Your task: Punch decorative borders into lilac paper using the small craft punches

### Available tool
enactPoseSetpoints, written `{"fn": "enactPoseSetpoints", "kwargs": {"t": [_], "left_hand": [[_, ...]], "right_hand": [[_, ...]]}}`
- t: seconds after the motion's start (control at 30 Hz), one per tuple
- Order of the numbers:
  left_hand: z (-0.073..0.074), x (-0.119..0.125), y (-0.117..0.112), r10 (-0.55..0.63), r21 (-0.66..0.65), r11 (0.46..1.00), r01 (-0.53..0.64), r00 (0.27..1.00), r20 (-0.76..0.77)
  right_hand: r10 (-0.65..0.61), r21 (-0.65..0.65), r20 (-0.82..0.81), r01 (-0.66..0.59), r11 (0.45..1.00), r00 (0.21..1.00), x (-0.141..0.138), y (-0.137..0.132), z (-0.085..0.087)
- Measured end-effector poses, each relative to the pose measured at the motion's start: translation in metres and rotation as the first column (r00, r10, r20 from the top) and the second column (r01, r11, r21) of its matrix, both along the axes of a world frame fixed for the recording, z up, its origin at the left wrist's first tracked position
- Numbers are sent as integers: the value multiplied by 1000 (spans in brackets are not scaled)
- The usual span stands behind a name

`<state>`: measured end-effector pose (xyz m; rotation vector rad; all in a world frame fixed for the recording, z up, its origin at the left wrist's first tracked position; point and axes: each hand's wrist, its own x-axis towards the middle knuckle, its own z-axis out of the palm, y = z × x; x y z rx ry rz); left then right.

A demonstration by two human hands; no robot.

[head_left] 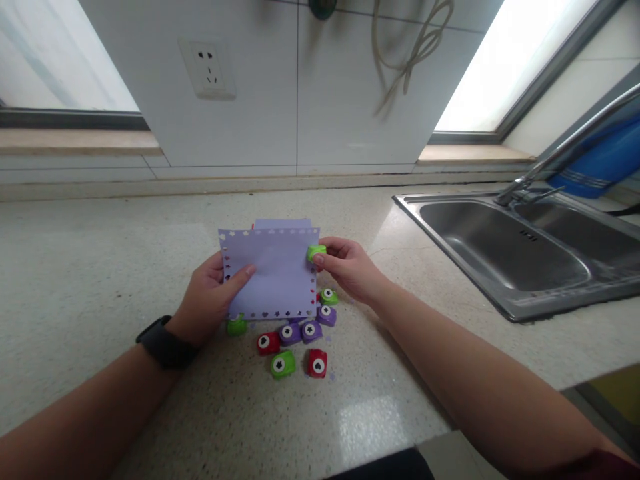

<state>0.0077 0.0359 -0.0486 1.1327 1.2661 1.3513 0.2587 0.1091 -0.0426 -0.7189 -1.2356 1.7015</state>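
My left hand (pixel 213 297) grips the left edge of a lilac paper sheet (pixel 273 273), thumb lying across its front. Small shapes are punched along the sheet's borders. My right hand (pixel 347 267) pinches a small green paper punch (pixel 316 252) clamped on the sheet's right edge. Behind the sheet another lilac sheet (pixel 283 223) shows. On the counter below the sheet lie several small punches: a green one (pixel 236 326), a red one (pixel 269 343), purple ones (pixel 300 331), a green one (pixel 283 364) and a red one (pixel 317 363). A black watch (pixel 165 343) sits on my left wrist.
The speckled counter (pixel 100 267) runs to a tiled wall with a socket (pixel 207 69) and hanging cords (pixel 410 53). A steel sink (pixel 505 257) with a tap (pixel 560 150) lies at the right. A blue container (pixel 600 163) stands behind the tap.
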Motion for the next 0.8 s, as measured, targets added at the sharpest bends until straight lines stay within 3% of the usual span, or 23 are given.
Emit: {"fn": "enactPoseSetpoints", "kwargs": {"t": [0.3, 0.8], "left_hand": [[-1, 0, -1, 0, -11, 1000, 0, 1000, -16], [0, 0, -9, -27, -29, 999, 26, 999, -36]], "right_hand": [[2, 48, 14, -3, 999, 1000, 2, -3, 0], [6, 69, -18, -4, 998, 1000, 7, -14, 17]]}}
